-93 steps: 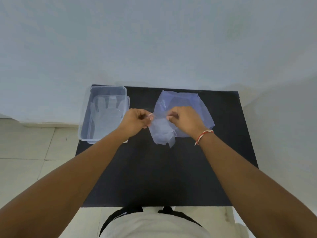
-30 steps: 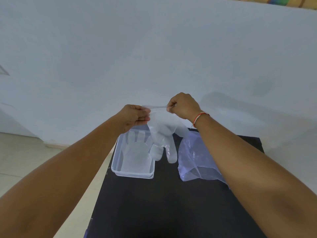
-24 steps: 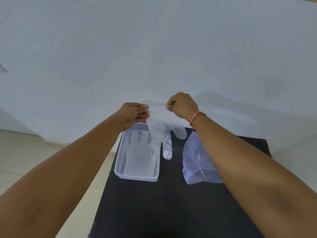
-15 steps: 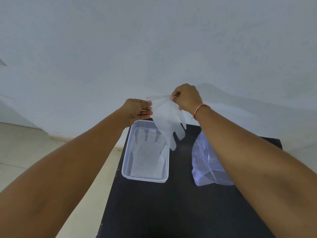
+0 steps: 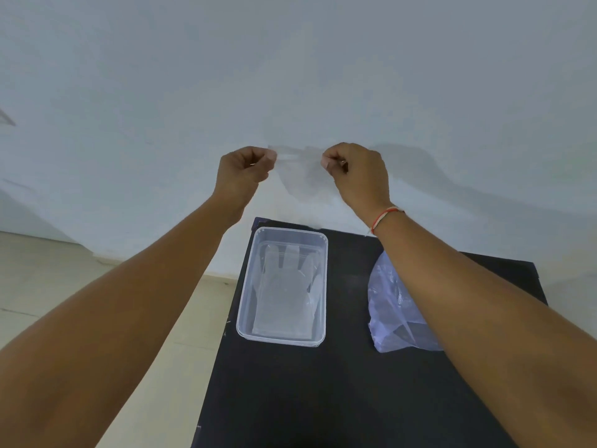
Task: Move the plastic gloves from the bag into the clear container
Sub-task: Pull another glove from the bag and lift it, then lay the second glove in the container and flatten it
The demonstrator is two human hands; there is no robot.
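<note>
The left hand (image 5: 243, 168) pinches one top corner of a clear glove (image 5: 298, 176), held up before the wall (image 5: 290, 76). The right hand (image 5: 357, 174) pinches the other corner. Below, on the black table (image 5: 339, 383), the container (image 5: 248, 286) holds another glove (image 5: 284, 299) lying flat. To its right lies the bag (image 5: 392, 312), apart from it.
</note>
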